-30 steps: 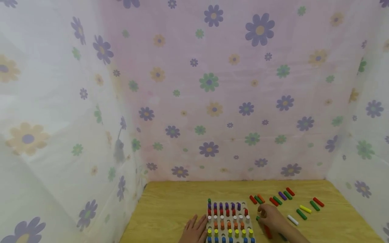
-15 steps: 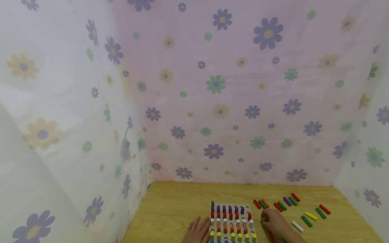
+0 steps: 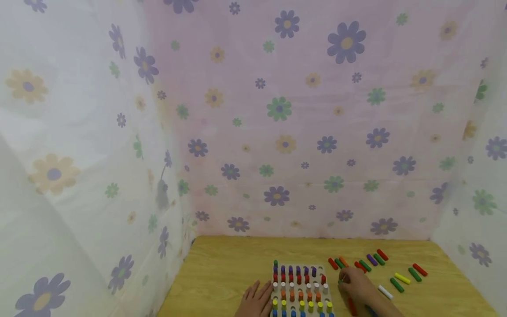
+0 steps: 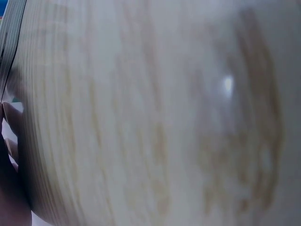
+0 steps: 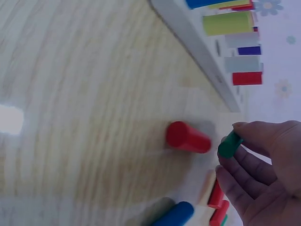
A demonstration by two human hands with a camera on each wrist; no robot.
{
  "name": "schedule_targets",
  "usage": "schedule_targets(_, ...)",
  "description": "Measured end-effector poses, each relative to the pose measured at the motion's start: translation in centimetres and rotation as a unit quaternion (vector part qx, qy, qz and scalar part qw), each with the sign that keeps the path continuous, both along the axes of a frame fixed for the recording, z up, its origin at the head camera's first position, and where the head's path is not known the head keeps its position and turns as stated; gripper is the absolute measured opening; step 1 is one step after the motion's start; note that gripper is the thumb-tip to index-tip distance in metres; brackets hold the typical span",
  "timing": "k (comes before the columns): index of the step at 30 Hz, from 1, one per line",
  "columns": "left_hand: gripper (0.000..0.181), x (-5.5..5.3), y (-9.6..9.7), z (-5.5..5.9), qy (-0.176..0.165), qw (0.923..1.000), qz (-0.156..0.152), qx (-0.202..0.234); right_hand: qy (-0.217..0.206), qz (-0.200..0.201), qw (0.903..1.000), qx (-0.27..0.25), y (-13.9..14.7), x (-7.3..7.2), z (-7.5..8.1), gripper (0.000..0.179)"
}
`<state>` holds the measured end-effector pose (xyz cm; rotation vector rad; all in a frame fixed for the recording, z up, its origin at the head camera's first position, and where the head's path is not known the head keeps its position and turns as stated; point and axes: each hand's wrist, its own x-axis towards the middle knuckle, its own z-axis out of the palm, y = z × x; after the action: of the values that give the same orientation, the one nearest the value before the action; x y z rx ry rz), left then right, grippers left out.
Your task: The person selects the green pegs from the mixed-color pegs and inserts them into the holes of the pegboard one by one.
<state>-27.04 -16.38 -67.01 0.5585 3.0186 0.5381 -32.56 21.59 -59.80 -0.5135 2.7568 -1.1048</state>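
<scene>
A white pegboard (image 5: 200, 61) stands on the table with rows of purple, red, white, orange, yellow and blue pegs, and one green peg (image 3: 275, 263) at its back left corner. My left hand (image 3: 255, 300) lies with fingers extended at the board's left edge; the left wrist view catches only part of its fingers (image 4: 13, 120). To the right of the board, my right hand (image 3: 358, 284) pinches a loose green peg (image 5: 229, 144) between thumb and fingers. Near that hand, a red peg (image 5: 188, 136) and a blue peg (image 5: 174, 215) lie on the table.
Loose pegs lie scattered at the right of the wooden table (image 3: 225, 259): a white one (image 3: 385, 292), a yellow one (image 3: 402, 278), a purple one (image 3: 372, 259), and several red and green ones. A flowered cloth (image 3: 237, 193) encloses the back and sides.
The head view has shifted a little. My right hand keeps its pinch on the green peg beside the board, less of the peg showing than a second ago. The left hand stays put.
</scene>
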Motion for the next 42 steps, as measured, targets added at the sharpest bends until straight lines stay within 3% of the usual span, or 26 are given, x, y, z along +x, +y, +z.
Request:
schedule_targets(6, 0.062, 0.0, 0.0, -0.2, 0.010, 0.9998, -0.004, -0.016, 0.002, -0.017, 0.9993, -0.033, -0.1, 0.5, 1.4, 0.012)
schedule_targets(17, 0.062, 0.0, -0.4, 0.4, -0.008, 0.9999, -0.015, 0.000, -0.023, -0.021, 0.9965, -0.078, -1.1, 1.0, 3.2, 0.020)
schedule_targets(25, 0.067, 0.0, -0.2, 0.1, -0.018, 0.9997, -0.013, 0.007, -0.025, -0.044, 0.9908, -0.126, -2.1, 1.3, 3.8, 0.027)
schedule_targets(32, 0.062, 0.1, -0.2, 0.3, -0.012, 0.9998, -0.014, -0.005, -0.039, -0.015, 0.9830, -0.179, -3.2, 1.7, 4.7, 0.028)
schedule_targets(42, 0.064, 0.1, -0.2, 0.4, -0.012, 0.9998, -0.018, -0.004, -0.031, -0.024, 0.9816, -0.187, -5.0, 1.5, 4.8, 0.028)
